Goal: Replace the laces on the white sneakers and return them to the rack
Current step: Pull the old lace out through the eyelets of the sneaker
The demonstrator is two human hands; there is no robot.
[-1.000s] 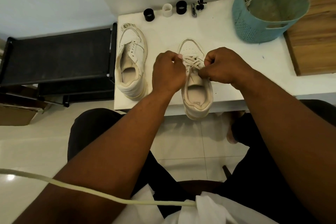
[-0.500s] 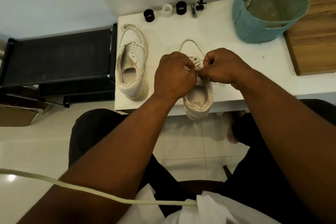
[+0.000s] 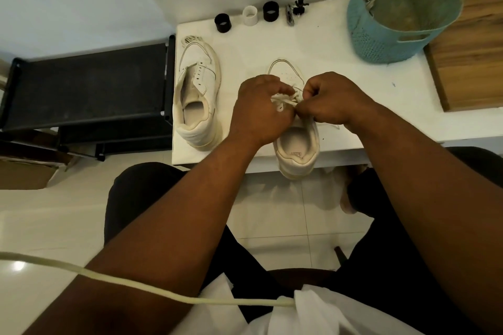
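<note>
I look down on a pale tiled floor (image 3: 40, 226) and a white bench (image 3: 313, 43) pushed against a light wall; I take the laced white sneaker (image 3: 296, 141) at the bench's near edge as my landmark. Well to its left, off the bench, stands a low black shoe rack (image 3: 89, 84) with a dark flat top. Between the rack and the landmark sneaker, on the bench, lies the second white sneaker (image 3: 198, 100), toe away from me, its eyelets bare; a bunched cream lace (image 3: 190, 39) sits just beyond its toe. Beyond the landmark, along the wall, I see three short tubes in a row, black (image 3: 222, 23), white (image 3: 250, 15) and black (image 3: 270, 11), then a small dark clip-like tool (image 3: 295, 12) I cannot identify.

Over the landmark sneaker's tongue my left hand (image 3: 258, 114) is clenched, fingers curled and pinching the flat white lace (image 3: 281, 99). My right hand (image 3: 334, 99) sits just beside it, knuckles up, also pinching the lace where the two hands nearly meet. The sneaker's heel overhangs the bench edge toward me.

Far to the right and beyond the landmark stands a teal perforated plastic basket (image 3: 381, 35), and right of that a brown wooden board (image 3: 468, 57).
</note>
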